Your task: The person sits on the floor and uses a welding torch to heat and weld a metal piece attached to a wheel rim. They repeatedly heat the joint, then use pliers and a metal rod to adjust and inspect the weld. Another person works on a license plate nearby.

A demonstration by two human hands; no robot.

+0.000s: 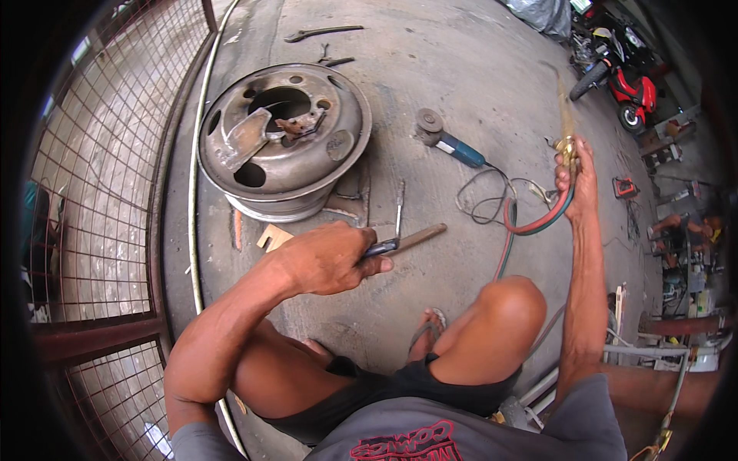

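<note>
My right hand (578, 180) is wrapped round a brass gas torch (567, 146), whose long tube points away from me and looks smeared. Red and green hoses (530, 228) loop down from its rear end. My left hand (338, 257) is closed, knuckles up, on a short dark-handled tool (382, 247); its exact kind I cannot make out. Close to its tip are a thin metal rod (400, 207) and a brown bar (421, 237). Beyond that hand lies a steel wheel rim (350, 107), with a flat metal plate (244, 138) and a rusty bracket (300, 123) on top.
On the concrete floor ahead lies a blue angle grinder (459, 148) with its cord. A wrench (323, 33) lies beyond the rim, and a notched tan piece (274, 237) before it. Left stands a mesh gate (108, 169); far right, a red motorcycle (634, 92).
</note>
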